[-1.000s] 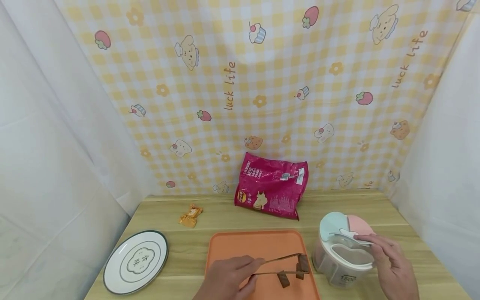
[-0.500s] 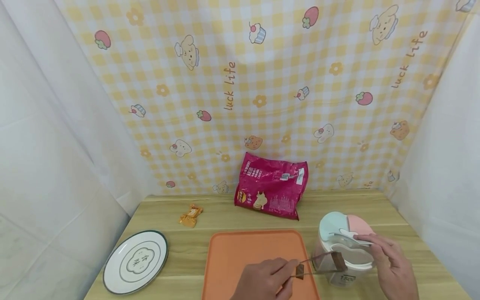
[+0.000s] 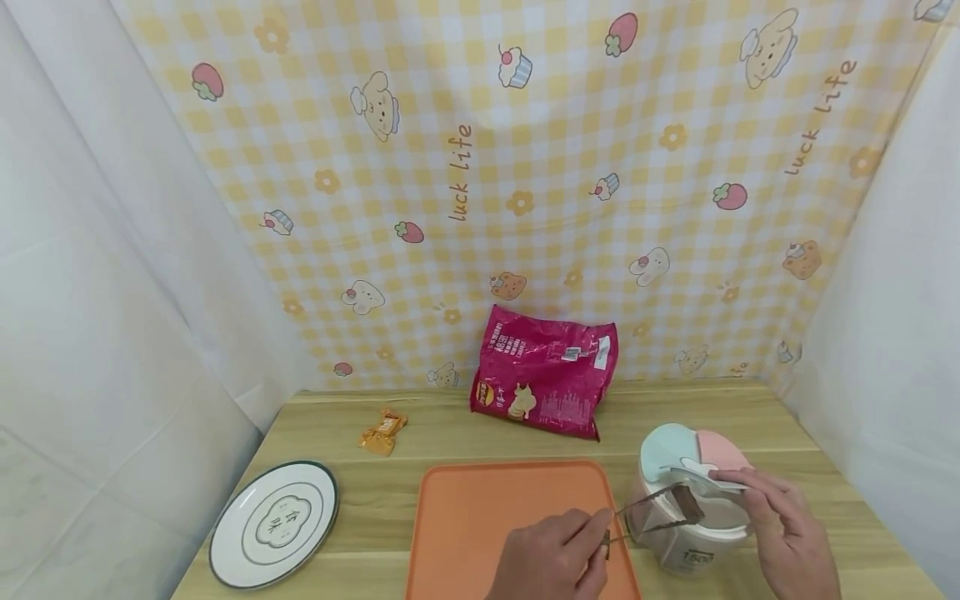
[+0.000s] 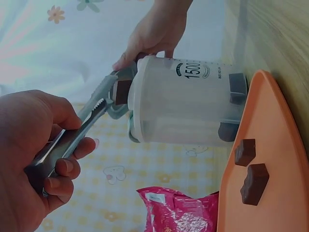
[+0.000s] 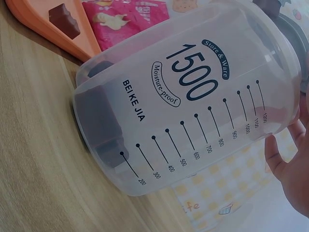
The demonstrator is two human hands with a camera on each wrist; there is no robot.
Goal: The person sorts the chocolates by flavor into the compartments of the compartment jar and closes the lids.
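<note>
My left hand (image 3: 555, 554) grips metal tongs (image 4: 65, 145), which pinch a brown chocolate piece (image 3: 687, 505) right at the open mouth of a clear storage container (image 4: 178, 101). With its fingers, my right hand (image 3: 791, 533) holds up the lid flap (image 3: 705, 481) over that opening. Dark chocolate pieces (image 5: 99, 113) show through the wall at the container's bottom. Two more chocolates (image 4: 254, 183) lie on the orange tray (image 3: 510, 492); in the head view my left hand hides most of that spot.
Behind the tray, a magenta snack bag (image 3: 546, 375) leans against the checkered cloth (image 3: 570, 233). An orange-wrapped candy (image 3: 384, 432) lies at the back left of the wooden table (image 3: 375, 500). Nearer the left edge is a white plate (image 3: 232, 533) with a dark rim.
From over the tray, my left hand has moved right, and the tongs have carried a chocolate piece to the container's mouth. The right hand has stayed at the lid flap.
</note>
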